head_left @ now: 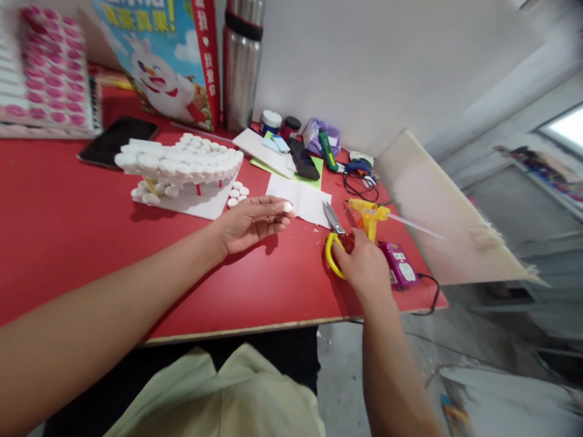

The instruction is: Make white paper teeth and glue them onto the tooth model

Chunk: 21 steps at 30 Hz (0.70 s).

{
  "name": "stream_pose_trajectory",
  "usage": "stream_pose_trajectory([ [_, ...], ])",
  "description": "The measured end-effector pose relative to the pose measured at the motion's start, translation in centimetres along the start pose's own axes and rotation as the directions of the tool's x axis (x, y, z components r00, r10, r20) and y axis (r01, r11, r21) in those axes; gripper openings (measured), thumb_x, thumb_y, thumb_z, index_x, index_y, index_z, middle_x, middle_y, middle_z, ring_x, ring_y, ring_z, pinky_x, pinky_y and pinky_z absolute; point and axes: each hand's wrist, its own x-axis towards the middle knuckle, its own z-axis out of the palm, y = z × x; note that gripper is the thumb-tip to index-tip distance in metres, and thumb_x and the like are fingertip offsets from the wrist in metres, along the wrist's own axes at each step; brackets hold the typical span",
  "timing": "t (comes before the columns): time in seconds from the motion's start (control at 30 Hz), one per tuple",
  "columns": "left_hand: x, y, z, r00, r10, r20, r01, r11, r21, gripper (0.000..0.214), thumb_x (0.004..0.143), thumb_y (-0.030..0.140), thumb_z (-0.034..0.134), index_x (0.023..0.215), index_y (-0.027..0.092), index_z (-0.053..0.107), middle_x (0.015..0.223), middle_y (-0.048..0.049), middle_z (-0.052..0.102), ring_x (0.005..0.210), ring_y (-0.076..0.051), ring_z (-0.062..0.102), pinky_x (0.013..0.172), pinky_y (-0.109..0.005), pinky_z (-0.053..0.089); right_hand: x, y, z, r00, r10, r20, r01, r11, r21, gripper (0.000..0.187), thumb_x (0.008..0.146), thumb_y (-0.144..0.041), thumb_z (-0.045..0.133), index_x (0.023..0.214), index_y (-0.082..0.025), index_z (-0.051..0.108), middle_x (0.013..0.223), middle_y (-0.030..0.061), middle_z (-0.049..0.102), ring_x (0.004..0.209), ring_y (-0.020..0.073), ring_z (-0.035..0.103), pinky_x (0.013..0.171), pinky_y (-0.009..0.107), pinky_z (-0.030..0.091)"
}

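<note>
I note: left hand (248, 226) pinches white disc (287, 207) at its fingertips, low over red table (68, 224). Right hand (362, 267) has its fingers curled onto yellow scissors (334, 233) beside white paper (303, 203). Box (159, 54) carries yellow Chinese lettering, seemingly too blurred to read.

Bare tabletop (300, 261) left of scissors (332, 233)
</note>
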Motion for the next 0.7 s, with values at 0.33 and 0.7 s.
stream_pose_trajectory([
  [0.33, -0.1, 0.0, 0.3, 0.990, -0.092, -0.103, 0.089, 0.996, -0.031, 0.005, 0.087, 0.004, 0.070, 0.086, 0.007, 0.075, 0.081, -0.0116, 0.077, 0.065, -0.011, 0.070, 0.063, -0.017, 0.060, -0.9, -4.2, -1.6, 0.749, -0.457, -0.480, 0.645, 0.671, 0.366, 0.027, 0.100, -0.032, 0.065, 0.122, -0.020, 0.073, 0.113, 0.0119, 0.073, 0.094, 0.0229, 0.072, 0.090, 0.039, 0.060],
  [0.7, 0.3, -0.2, 0.1, 0.993, 0.067, -0.095, -0.042, 0.968, 0.248, 0.025, 0.088, 0.018, 0.081, 0.075, 0.010, 0.062, 0.064, -0.0057, 0.072, 0.050, -0.010, 0.065, 0.054, -0.019, 0.054, 2.1, -8.3, 1.0, 0.955, -0.257, -0.146, 0.221, 0.294, 0.930, 0.015, 0.086, -0.032, 0.076, 0.087, -0.018, 0.075, 0.069, -0.0002, 0.071, 0.054, 0.0105, 0.057, 0.054, 0.025, 0.048],
])
